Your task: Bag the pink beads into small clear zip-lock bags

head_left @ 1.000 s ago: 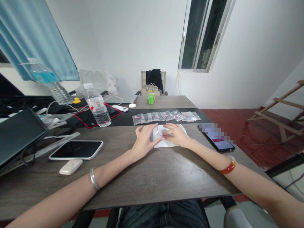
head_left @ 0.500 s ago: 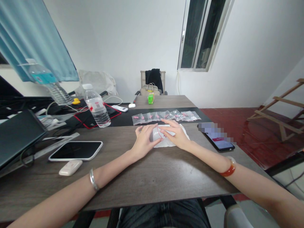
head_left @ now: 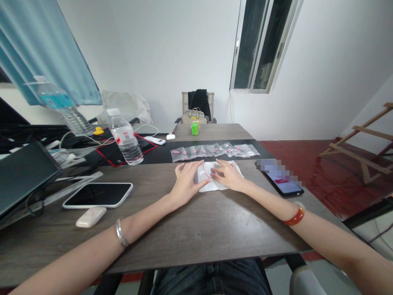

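Note:
A small clear zip bag (head_left: 201, 172) with a red strip lies at the left part of a white tissue (head_left: 211, 188). My left hand (head_left: 188, 182) grips this bag between thumb and fingertips, one at each end of the red strip. Over the tissue, just right of the bag, is my right hand (head_left: 230, 176), its fingers bent and apart. Whatever may lie beneath its palm is hidden. Beyond both hands runs a row of clear bags (head_left: 215, 150) with small pink pieces inside.
To the right lies a dark phone (head_left: 281, 180). A white-edged phone (head_left: 98, 195), a white earbud case (head_left: 91, 217) and a laptop (head_left: 27, 176) are on the left. One water bottle (head_left: 125, 137) stands behind them. A green box (head_left: 195, 128) sits farther back.
My right hand has drawn back slightly to the right from the bag's red strip, and its fingers have bent more. My left hand and the bag stay in place.

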Tool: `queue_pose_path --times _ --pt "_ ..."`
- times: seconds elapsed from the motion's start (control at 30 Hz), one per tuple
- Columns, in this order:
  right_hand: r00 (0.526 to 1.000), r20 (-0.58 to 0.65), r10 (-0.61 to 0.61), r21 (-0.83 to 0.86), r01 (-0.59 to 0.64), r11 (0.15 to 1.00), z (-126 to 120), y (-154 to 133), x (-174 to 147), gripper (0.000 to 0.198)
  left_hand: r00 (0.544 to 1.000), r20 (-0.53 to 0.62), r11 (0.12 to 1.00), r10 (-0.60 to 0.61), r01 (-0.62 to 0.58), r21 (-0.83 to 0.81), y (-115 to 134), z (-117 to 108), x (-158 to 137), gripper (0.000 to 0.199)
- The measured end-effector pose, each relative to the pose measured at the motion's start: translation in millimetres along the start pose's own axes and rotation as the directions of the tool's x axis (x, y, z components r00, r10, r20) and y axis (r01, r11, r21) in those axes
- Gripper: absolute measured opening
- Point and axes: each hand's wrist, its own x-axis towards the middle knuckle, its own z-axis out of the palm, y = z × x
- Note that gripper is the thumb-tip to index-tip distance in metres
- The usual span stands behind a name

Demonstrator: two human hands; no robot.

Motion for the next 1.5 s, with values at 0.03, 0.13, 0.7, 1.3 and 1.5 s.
queue_pose_path --times 0.03,0.13,0.7,1.3,1.5 --pt "1.0 0.015 0.004 -0.015 -0.003 1.0 -1.6 -1.9 -0.4 0.03 1.0 -0.001 1.0 0.003 -0.003 -0.001 -0.3 0.3 -0.1 0.053" --pt "1.0 0.021 -0.018 -0.024 0.018 1.0 -6.1 -7.5 -0.2 0.023 1.0 -0.003 1.0 0.005 -0.005 -0.005 -1.0 0.7 -0.4 0.053" --pt "0.997 -0.074 -0.019 0.161 0.03 0.986 -4.8 -8.3 2.8 0.013 1.0 0.025 1.0 -0.015 0.016 -0.021 1.6 -1.6 0.5 0.052" --pt "0.798 -0.601 0.036 0.362 0.231 0.903 -14.5 -28.8 -5.6 0.012 1.0 0.028 0.998 0.011 -0.01 -0.061 0.0 -0.1 0.3 0.054" --pt "0.864 -0.489 -0.118 0.341 0.314 0.886 -16.2 -35.3 -7.0 0.021 0.999 0.033 0.997 0.014 -0.011 -0.071 1.0 -1.0 0.8 0.054"
